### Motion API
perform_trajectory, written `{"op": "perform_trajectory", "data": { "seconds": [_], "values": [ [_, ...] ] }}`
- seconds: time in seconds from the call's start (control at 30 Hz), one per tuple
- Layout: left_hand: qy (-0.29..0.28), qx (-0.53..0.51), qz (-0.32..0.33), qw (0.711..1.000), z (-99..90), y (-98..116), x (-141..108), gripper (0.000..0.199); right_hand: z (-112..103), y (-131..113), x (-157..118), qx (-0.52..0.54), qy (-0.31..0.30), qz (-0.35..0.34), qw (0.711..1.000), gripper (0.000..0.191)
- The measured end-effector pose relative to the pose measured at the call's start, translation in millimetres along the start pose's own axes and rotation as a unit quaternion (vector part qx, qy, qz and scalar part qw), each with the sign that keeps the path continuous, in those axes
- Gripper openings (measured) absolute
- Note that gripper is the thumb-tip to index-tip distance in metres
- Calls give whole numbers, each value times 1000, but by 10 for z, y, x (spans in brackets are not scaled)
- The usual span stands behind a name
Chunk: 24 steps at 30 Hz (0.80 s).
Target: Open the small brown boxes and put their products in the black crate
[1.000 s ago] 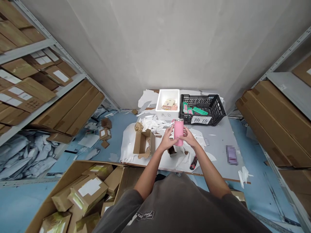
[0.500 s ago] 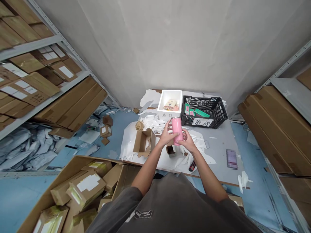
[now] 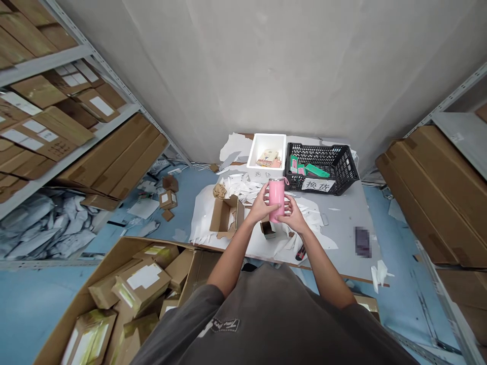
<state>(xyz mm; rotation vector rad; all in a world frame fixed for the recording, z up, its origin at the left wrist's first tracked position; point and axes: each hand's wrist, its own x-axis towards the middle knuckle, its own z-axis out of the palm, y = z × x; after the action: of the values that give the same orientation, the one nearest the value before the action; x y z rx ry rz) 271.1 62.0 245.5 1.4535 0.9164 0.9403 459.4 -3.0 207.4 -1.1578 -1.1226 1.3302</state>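
A pink tumbler [image 3: 276, 199] with a silver rim and a small pink strap at its top stands upright between my hands, above the table. My left hand [image 3: 262, 205] wraps round its left side, thumb across the front. On the lower right side, my right hand [image 3: 294, 215] is closed on the same tumbler. Just below it sits a small open carton [image 3: 268, 230]. An open brown cardboard box [image 3: 225, 219] lies to the left of my left hand. Near my right wrist lies a red and black box cutter [image 3: 301, 252].
At the table's back stand a white foam box [image 3: 262, 173] with small packets and a black plastic crate [image 3: 342, 175] with green and pink boxes. Paper scraps [image 3: 243, 188] litter the table [image 3: 342, 213]. A large carton [image 3: 125, 244] of parcels stands at lower left; shelves flank both sides.
The tumbler has turned slightly and stands straighter, so its strap now shows at the top right. Both hands keep hold of it. The view has shifted a little.
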Motion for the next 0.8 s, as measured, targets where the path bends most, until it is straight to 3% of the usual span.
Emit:
{"op": "perform_trajectory", "data": {
  "seconds": [0.13, 0.3, 0.4, 0.53, 0.7, 0.8],
  "values": [
    [-23, -30, 2, 999, 8, -14, -8, 114, 31, -8, -19, 34, -37, 5, 999, 113],
    [-2, -6, 12, 1000, 32, -61, 6, 124, 66, -3, -16, -6, 14, -5, 1000, 122],
    [-9, -47, -14, 999, 0, -73, 10, 128, 49, -25, -13, -4, -6, -10, 1000, 121],
    [-38, -52, -3, 998, -56, -47, 6, 123, 39, -34, -15, 16, -35, -3, 999, 114],
    [-7, -52, -20, 998, -83, -23, 4, 114, 76, 37, -63, -7, -22, -15, 1000, 114],
    [-30, -56, -24, 998, -100, -76, -17, 115, 75, 94, -90, 0, -35, 0, 999, 113]
  ]
}}
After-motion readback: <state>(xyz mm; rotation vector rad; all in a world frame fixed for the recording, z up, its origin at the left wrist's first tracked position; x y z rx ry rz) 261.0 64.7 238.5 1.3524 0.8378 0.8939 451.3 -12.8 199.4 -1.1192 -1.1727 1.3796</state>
